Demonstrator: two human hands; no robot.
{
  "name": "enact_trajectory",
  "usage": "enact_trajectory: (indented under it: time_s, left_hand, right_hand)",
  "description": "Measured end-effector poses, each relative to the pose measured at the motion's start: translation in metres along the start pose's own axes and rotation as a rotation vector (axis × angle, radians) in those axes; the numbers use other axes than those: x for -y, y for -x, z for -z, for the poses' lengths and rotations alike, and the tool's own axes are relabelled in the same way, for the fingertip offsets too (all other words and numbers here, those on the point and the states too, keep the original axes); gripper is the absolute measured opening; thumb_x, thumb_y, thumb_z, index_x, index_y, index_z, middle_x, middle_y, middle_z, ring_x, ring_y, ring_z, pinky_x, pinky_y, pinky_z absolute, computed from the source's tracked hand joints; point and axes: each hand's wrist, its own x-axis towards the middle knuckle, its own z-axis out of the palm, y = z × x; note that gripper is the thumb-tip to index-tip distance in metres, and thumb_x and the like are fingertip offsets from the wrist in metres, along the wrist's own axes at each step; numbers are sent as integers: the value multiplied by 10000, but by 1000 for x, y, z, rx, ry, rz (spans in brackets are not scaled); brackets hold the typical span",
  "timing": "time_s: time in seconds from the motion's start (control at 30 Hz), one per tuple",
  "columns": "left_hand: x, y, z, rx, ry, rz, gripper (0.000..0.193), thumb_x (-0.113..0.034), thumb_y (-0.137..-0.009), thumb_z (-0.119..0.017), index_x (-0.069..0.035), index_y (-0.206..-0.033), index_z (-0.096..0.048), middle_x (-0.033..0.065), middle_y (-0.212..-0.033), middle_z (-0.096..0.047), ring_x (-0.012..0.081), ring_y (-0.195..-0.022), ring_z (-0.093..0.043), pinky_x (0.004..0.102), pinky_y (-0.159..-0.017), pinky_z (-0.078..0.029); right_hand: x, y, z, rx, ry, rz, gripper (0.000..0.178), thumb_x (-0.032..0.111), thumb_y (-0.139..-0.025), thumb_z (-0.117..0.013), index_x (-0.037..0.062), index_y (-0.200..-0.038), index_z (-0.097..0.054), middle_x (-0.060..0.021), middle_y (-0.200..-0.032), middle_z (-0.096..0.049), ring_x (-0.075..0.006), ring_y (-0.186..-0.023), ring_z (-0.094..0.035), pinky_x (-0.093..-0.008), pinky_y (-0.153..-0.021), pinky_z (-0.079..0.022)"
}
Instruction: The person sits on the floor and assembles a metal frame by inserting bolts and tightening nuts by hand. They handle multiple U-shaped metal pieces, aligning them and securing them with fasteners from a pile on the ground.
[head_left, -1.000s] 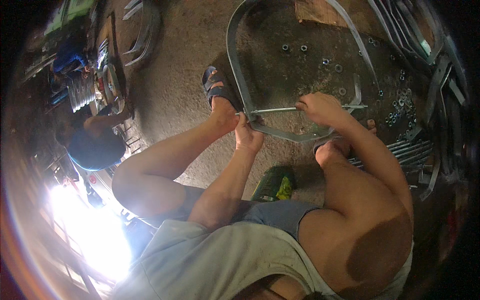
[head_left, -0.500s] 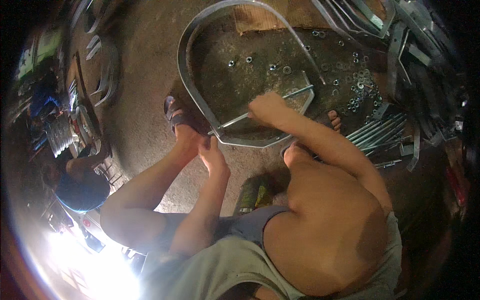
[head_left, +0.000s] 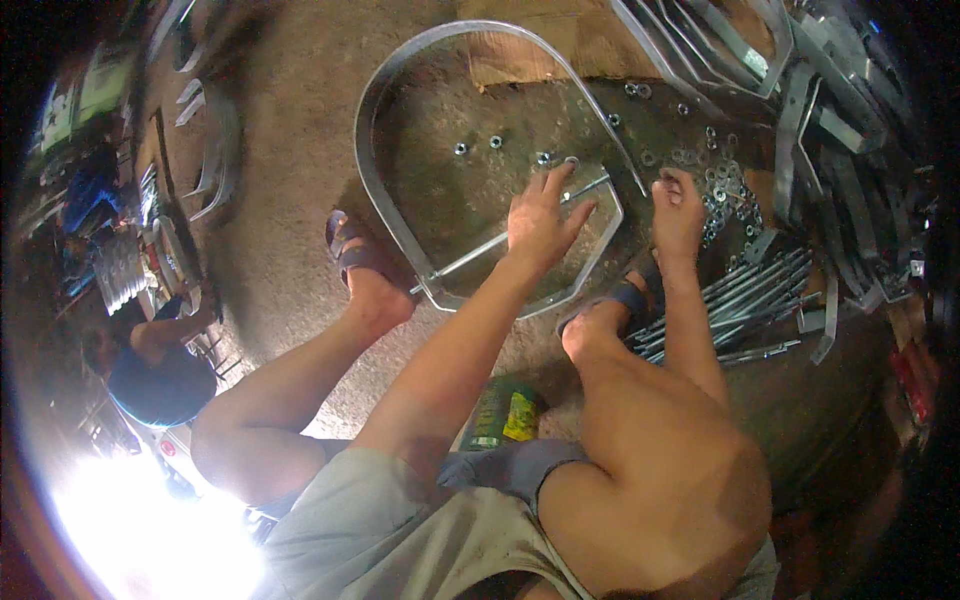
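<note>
A flat metal strap bent into a large loop point(head_left: 366, 150) lies on the floor between my feet. A threaded rod point(head_left: 470, 257) crosses its lower part from the left corner to the right side. My left hand point(head_left: 540, 222) reaches over the rod with its fingers spread, fingertips close to a washer point(head_left: 571, 161). My right hand point(head_left: 678, 215) is beside the strap's free end, its fingers curled together; whatever they may hold is too small to make out. Several hex nuts point(head_left: 461, 149) lie inside the loop.
Loose washers and nuts point(head_left: 725, 190) are scattered at the right, beside a bundle of threaded rods point(head_left: 740, 300). Bent metal straps point(head_left: 840, 130) pile up at the far right. Cardboard point(head_left: 540, 50) lies beyond the loop. Another person point(head_left: 160, 370) works at the left, near a bright light.
My right hand has let go of the rod and moved right, toward the washers. My left hand has left the loop's left corner and reached forward over the rod, fingers spreading.
</note>
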Motion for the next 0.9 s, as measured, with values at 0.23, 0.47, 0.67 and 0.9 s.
enact_trajectory:
  time_s: [0.23,0.47,0.67,0.9]
  left_hand:
    - [-14,-10,-18,69,-11,63,461,-480,-878,-687,-172,-1206,-586,112,-1065,-651,345,-976,-670,474,-771,-557]
    - [-4,-12,-21,73,90,26,460,-446,-827,-725,-140,-1150,-609,98,-1073,-654,319,-964,-671,452,-781,-551]
    - [-12,-17,-23,58,85,50,390,-414,-846,-709,-115,-1079,-618,106,-994,-681,332,-912,-680,442,-775,-547]
    - [-10,-11,-23,86,99,-17,401,-459,-862,-687,-110,-1045,-613,124,-975,-685,351,-896,-678,445,-749,-538]
  right_hand:
    - [-10,20,-17,121,195,120,599,167,-777,-797,17,-1305,-556,-191,-1211,-555,-346,-1042,-614,-445,-882,-519]
    - [5,18,-15,212,334,93,718,157,-740,-830,32,-1364,-498,-210,-1265,-527,-408,-1180,-555,-474,-972,-488]
    - [1,20,-18,193,329,149,779,139,-706,-852,34,-1366,-452,-212,-1304,-493,-420,-1208,-534,-499,-972,-488]
    - [1,16,-22,170,361,39,671,128,-736,-822,34,-1295,-463,-231,-1278,-485,-441,-1168,-536,-514,-958,-482]
